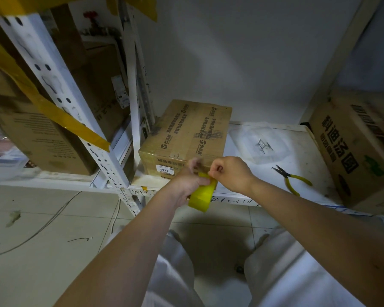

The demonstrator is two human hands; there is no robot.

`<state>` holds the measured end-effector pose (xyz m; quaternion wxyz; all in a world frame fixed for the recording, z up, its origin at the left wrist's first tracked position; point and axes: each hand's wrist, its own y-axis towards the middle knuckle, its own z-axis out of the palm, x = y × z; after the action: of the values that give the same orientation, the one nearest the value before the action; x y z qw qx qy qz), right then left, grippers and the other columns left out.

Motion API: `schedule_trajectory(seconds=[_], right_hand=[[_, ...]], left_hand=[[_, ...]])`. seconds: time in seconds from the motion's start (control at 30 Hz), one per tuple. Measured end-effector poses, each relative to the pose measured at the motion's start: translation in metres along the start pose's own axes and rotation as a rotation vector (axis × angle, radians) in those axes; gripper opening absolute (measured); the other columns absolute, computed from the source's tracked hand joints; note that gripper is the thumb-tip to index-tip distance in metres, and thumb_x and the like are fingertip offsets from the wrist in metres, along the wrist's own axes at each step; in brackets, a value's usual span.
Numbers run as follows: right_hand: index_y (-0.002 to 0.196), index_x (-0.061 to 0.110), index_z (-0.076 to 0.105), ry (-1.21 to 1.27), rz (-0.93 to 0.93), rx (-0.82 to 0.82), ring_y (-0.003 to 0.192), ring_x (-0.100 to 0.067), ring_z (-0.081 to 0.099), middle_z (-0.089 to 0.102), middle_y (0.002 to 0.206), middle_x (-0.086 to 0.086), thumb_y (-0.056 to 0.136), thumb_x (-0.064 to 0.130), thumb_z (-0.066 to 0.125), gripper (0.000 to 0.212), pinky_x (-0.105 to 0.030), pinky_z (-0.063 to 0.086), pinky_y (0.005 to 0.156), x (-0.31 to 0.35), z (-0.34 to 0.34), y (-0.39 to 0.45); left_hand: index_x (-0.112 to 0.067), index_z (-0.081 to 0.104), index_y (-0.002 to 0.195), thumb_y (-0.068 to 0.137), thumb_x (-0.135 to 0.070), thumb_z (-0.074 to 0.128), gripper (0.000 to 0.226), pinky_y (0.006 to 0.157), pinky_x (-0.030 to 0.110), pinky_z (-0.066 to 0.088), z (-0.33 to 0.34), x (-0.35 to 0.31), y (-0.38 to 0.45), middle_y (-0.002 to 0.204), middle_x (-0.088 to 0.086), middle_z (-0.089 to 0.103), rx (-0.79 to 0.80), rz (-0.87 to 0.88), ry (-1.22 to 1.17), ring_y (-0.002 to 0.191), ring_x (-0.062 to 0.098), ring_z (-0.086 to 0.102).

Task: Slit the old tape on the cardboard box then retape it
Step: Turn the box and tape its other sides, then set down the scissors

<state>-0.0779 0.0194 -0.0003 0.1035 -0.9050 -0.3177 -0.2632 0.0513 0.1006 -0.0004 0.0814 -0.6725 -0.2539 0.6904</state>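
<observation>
A brown cardboard box (186, 134) with printed text and clear tape along its top seam sits on a white shelf (297, 147). In front of its near face, my left hand (186, 183) grips a roll of yellow tape (202, 196). My right hand (228, 173) pinches the tape's loose end at the roll's top edge, fingers curled. Both hands hover just off the box's front lower edge.
Yellow-handled pliers (290, 178) lie on the shelf to the right, behind them a clear plastic bag (259, 142) with small metal parts. A large printed carton (359, 151) stands at far right. A white perforated rack post (75, 120) and more boxes are left. Cables lie on the tiled floor.
</observation>
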Motion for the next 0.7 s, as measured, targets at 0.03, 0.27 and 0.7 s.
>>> schedule_trajectory(seconds=[0.03, 0.27, 0.7], right_hand=[[0.07, 0.03, 0.06, 0.001, 0.0, -0.042, 0.078, -0.014, 0.059, 0.061, 0.075, 0.012, 0.087, 0.025, 0.064, 0.017, -0.028, 0.047, 0.07, 0.001, 0.0, -0.001], [0.079, 0.015, 0.062, -0.087, -0.091, -0.221, 0.076, -0.017, 0.053, 0.054, 0.079, 0.008, 0.091, 0.021, 0.061, 0.013, -0.027, 0.036, 0.062, -0.004, 0.001, -0.007], [0.071, 0.027, 0.057, 0.031, 0.199, -0.087, 0.097, -0.022, 0.061, 0.068, 0.1, -0.001, 0.092, 0.028, 0.06, 0.021, -0.035, 0.049, 0.085, -0.004, -0.02, 0.037]], left_hand=[[-0.025, 0.047, 0.121, 0.08, 0.003, 0.069, 0.053, 0.066, 0.033, 0.055, -0.001, 0.0, -0.002, 0.104, 0.006, 0.063, 0.012, 0.002, -0.006, 0.087, 0.022, 0.063], [-0.001, 0.06, 0.12, 0.084, -0.009, 0.071, 0.039, 0.079, 0.029, 0.051, 0.001, 0.005, -0.007, 0.104, 0.01, 0.067, 0.083, -0.064, 0.163, 0.097, 0.024, 0.063], [-0.01, 0.061, 0.116, 0.08, -0.018, 0.076, 0.04, 0.102, 0.041, 0.046, 0.011, -0.013, 0.026, 0.119, 0.007, 0.064, -0.227, -0.102, 0.218, 0.113, 0.027, 0.059]])
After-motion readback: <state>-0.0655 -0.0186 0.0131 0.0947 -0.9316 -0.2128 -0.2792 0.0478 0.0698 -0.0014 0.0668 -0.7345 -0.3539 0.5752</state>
